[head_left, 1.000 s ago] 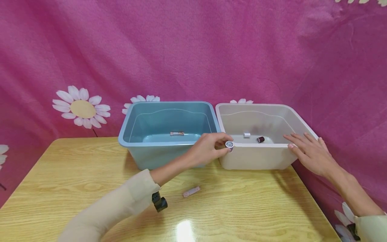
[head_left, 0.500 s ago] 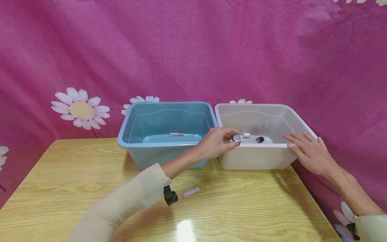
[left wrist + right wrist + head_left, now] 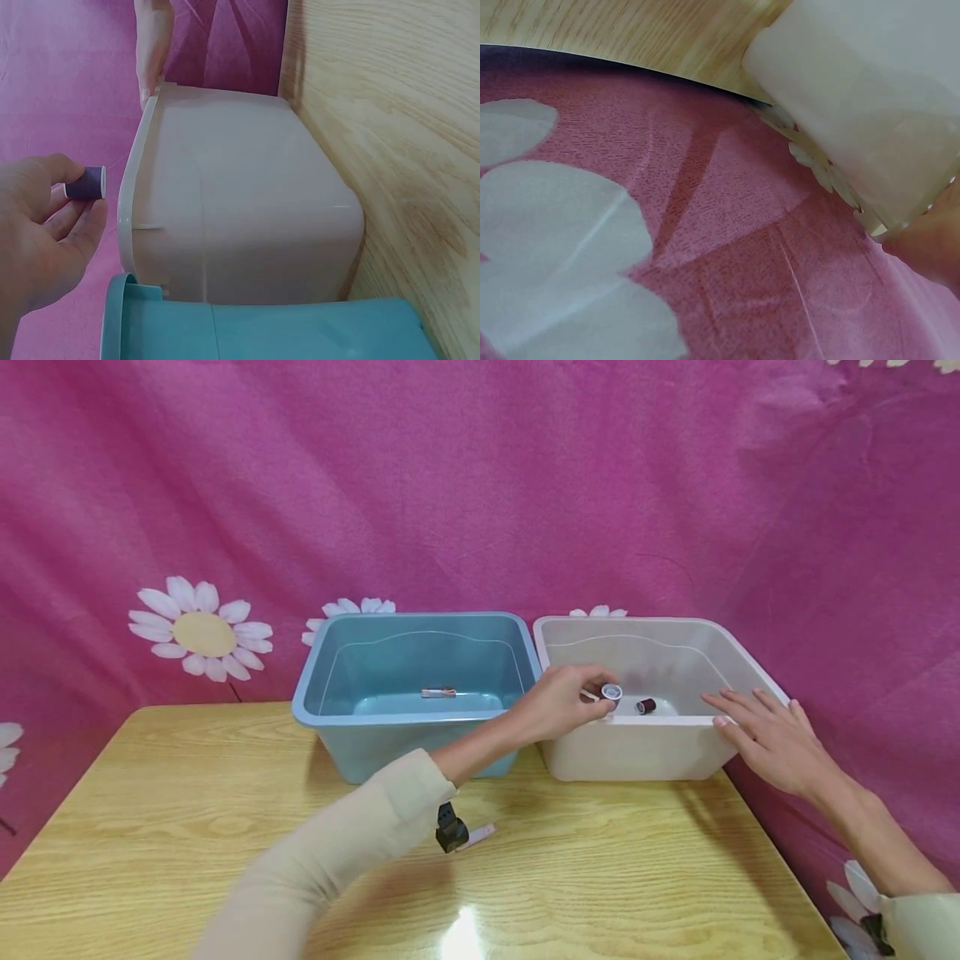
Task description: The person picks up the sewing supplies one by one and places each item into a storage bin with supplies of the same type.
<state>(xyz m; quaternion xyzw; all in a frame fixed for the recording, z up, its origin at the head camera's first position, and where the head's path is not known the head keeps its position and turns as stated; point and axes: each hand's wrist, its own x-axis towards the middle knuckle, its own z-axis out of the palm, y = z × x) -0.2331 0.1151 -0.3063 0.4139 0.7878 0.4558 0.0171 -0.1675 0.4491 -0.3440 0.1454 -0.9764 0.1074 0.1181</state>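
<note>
My left hand (image 3: 557,703) pinches a spool of dark purple thread (image 3: 88,184) between thumb and fingers, over the front rim of the off-white bin (image 3: 630,753). In the head view the spool's pale round end faces up. Inside that bin lies a second, dark maroon thread spool (image 3: 646,706), just right of the held one. My right hand (image 3: 776,743) rests with spread, straight fingers on the bin's front right rim. The right wrist view catches only a part of this hand (image 3: 930,244) at the rim.
A blue bin (image 3: 405,747) stands against the off-white one on the left, with a small flat pinkish item (image 3: 438,692) inside. Another slim pink item (image 3: 482,835) lies on the wooden table (image 3: 600,877), partly behind the left wrist's camera. A magenta flowered cloth (image 3: 450,485) hangs behind.
My left hand has moved right and slightly up with the purple spool, from the bin's front left corner to over its opening, covering the white spool inside. The right hand stays put.
</note>
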